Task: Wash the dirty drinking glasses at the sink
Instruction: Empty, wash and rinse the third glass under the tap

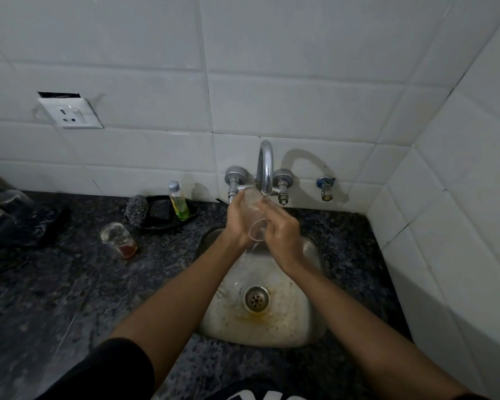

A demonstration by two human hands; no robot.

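— What sort of place is this?
— A small home kitchen: white tiled walls (272, 82), a chrome tap (265, 168) over a stained steel sink (309, 327) in a dark granite counter (55, 298), with a soap bottle (179, 202) and scrubber (137, 210) near its back edge.

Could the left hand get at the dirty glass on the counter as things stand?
Probably not right away: the left hand has its grip on the clear glass under the tap. The path to the dirty glass over the counter looks open.
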